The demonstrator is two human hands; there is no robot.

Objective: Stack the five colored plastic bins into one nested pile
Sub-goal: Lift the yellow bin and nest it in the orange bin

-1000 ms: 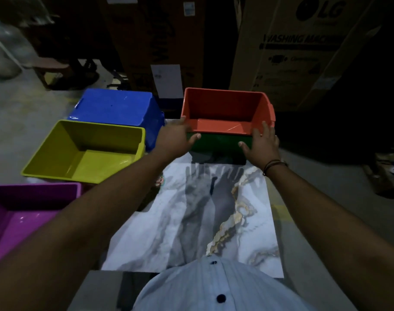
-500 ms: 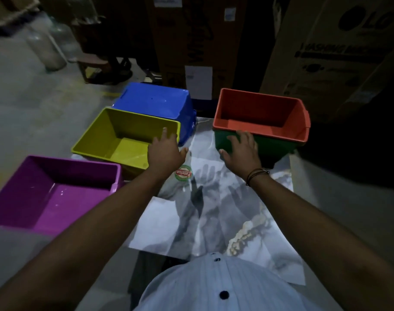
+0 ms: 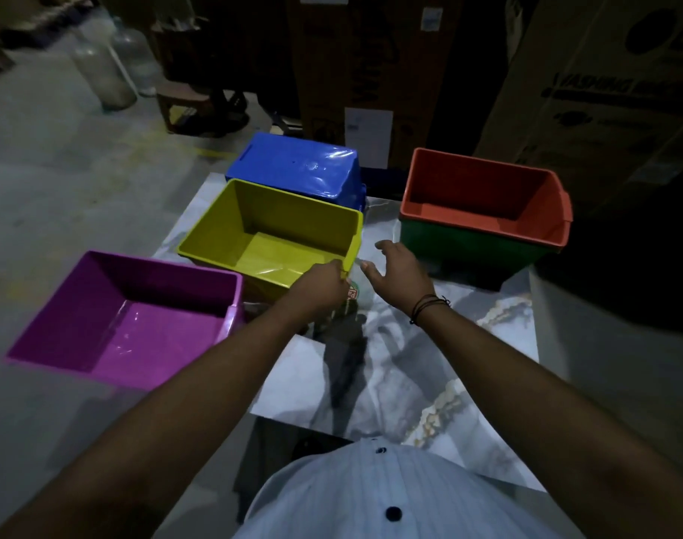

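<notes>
The red bin (image 3: 487, 200) sits nested in the green bin (image 3: 468, 249) at the far right of the marble-patterned table (image 3: 429, 352). The yellow bin (image 3: 270, 231) stands upright at the centre left, and the blue bin (image 3: 297, 165) lies upside down behind it. A purple bin (image 3: 126, 320) rests at the near left. My left hand (image 3: 320, 285) grips the yellow bin's near right corner. My right hand (image 3: 400, 272) hovers with fingers spread just right of that corner, holding nothing.
Large cardboard boxes (image 3: 604, 91) stand behind the table. Clear glass jugs (image 3: 103, 68) and a small stool (image 3: 184, 103) sit on the concrete floor at the back left. A round sticker (image 3: 353, 293) lies on the table between my hands.
Both hands have left the red-and-green stack and moved left. My left hand has closed on the yellow bin's corner; my right hand has come off the green bin.
</notes>
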